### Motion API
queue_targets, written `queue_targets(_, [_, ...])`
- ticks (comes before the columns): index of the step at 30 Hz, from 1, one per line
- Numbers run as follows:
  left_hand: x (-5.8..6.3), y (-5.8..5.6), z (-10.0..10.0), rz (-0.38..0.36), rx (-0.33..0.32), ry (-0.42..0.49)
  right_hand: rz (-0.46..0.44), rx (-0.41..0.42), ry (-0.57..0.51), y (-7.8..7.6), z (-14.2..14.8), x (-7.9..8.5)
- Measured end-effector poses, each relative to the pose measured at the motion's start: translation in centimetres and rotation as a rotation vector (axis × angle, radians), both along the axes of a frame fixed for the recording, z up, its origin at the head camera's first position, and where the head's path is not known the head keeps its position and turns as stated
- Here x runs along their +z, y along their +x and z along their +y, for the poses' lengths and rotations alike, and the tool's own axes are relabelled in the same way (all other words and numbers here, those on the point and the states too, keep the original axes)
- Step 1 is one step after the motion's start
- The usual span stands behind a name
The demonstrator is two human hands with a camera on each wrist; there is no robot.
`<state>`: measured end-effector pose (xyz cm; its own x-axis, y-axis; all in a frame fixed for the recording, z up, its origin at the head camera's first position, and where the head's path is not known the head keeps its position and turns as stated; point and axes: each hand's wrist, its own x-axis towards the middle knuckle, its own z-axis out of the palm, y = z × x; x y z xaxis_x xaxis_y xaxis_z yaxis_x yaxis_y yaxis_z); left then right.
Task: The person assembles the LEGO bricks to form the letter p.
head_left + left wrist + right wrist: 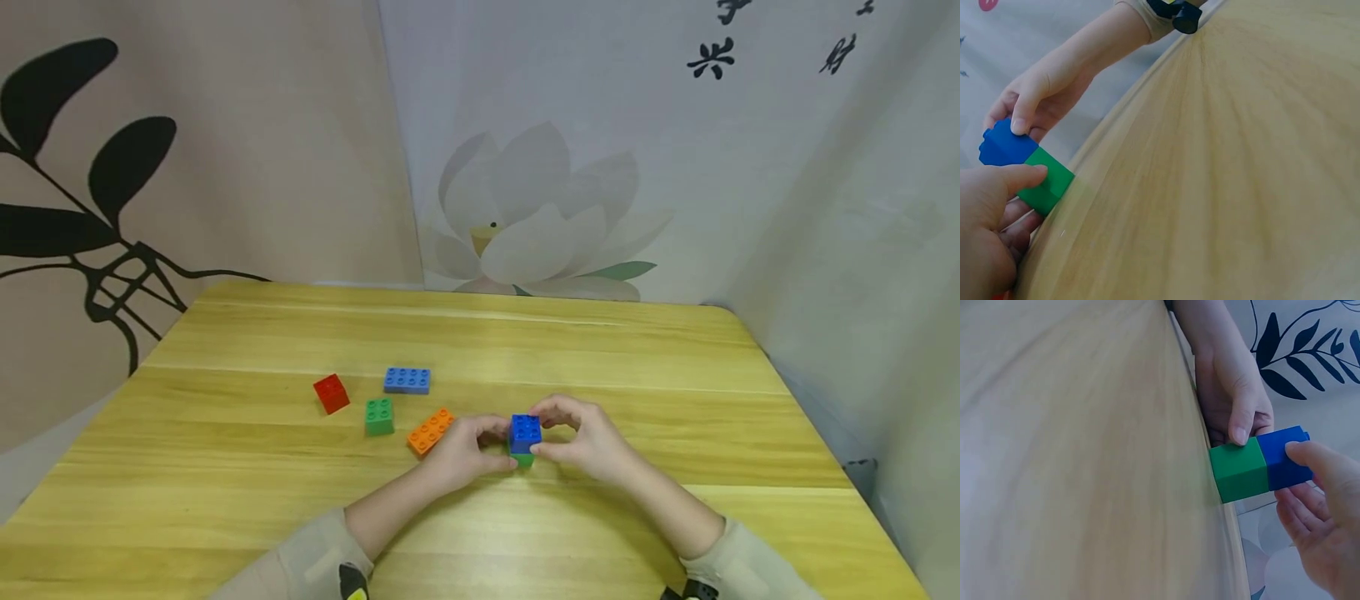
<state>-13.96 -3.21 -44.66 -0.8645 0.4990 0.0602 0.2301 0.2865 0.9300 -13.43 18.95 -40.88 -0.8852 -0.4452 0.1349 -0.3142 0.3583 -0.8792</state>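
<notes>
A blue building block point(525, 432) sits on top of a green building block point(522, 460), and the two make a small upright stack on the wooden table. My left hand point(463, 457) pinches the lower green block point(1050, 181) from its left side, thumb on the near face. From the right, my right hand point(588, 437) pinches the upper blue block point(1282, 459) between thumb and fingers. In both wrist views the two blocks lie flush against each other, with the green one's base at the tabletop.
Left of the hands lie an orange block point(431, 432), close to the left hand, another green block point(379, 417), a long blue block point(407, 381) and a red block point(332, 393). The wooden table point(630, 350) ends at a printed curtain point(322, 150) behind.
</notes>
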Motion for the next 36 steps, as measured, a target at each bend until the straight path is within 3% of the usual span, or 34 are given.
queue_targets(19, [-0.1,0.1,-0.1,-0.002,0.001,0.005,-0.032,-0.001,-0.057,0.4,-0.1,-0.2])
queue_targets(36, [0.1,0.3,-0.2,-0.001,0.011,0.01,0.007,0.01,-0.128,0.3,-0.1,-1.3])
